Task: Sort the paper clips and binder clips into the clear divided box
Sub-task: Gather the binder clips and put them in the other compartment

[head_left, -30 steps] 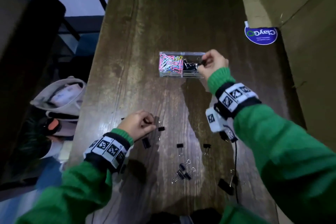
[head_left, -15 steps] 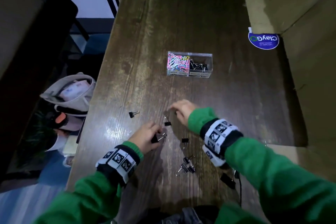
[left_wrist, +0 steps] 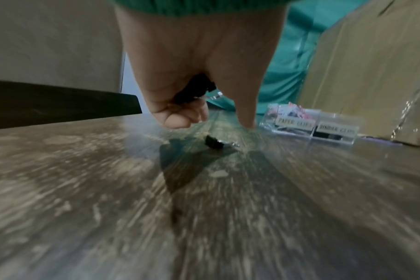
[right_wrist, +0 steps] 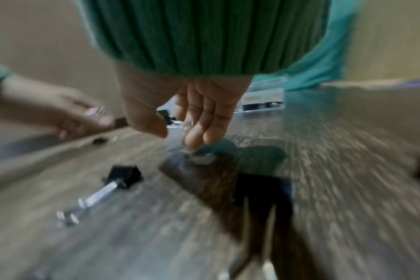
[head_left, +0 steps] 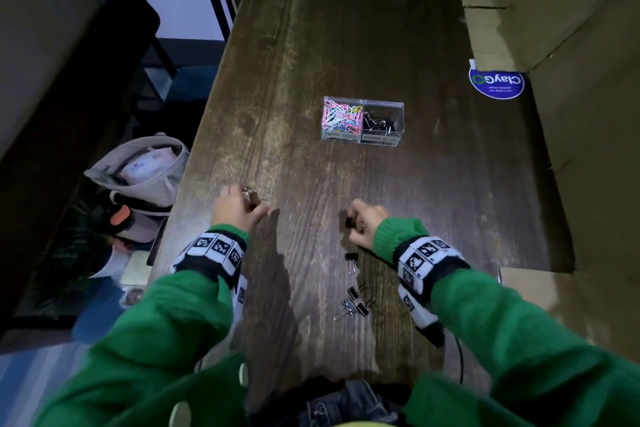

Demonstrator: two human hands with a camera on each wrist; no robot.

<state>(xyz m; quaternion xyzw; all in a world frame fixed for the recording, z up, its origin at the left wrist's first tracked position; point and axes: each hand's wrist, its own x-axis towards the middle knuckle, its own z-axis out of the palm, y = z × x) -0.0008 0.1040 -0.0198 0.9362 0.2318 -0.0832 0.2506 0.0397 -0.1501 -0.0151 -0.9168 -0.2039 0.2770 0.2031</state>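
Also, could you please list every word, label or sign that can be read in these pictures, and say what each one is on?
"PAPER CLIPS": label on the front of the clear divided box, left compartment.
"BINDER CLIPS": label on the right compartment.
"ClayGo": round blue sticker by the cardboard, seen upside down; its smaller print is too small to read.
Wristband squares: coded patterns, not words.

I saw the clear divided box (head_left: 363, 138) upright: coloured paper clips (head_left: 341, 118) left, black binder clips (head_left: 379, 122) right. Four loose binder clips (head_left: 353, 298) lay nearer me.
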